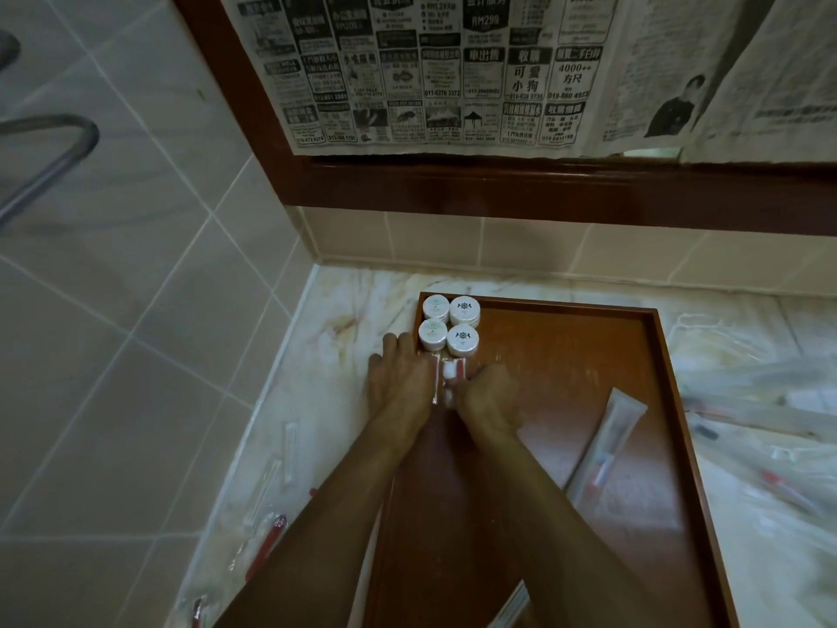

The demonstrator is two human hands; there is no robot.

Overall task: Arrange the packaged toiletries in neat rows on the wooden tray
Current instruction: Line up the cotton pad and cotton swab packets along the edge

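Both hands meet over a small clear packet (448, 378) lying on the tray (652, 337): the left hand (398, 383) rests on its left edge with fingers fairly straight, the right hand (487, 394) pinches its right side with curled fingers. Just beyond the fingertips stand four white jars (448, 326) in two rows in the tray's corner. Right of the right hand lies a long packet (607, 446); more packets (271, 528) lie on the desk (335, 319) left of the left arm

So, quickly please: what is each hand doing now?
Left hand: open, fingers resting flat on the clear packet.
Right hand: fingers curled, pinching the same packet.
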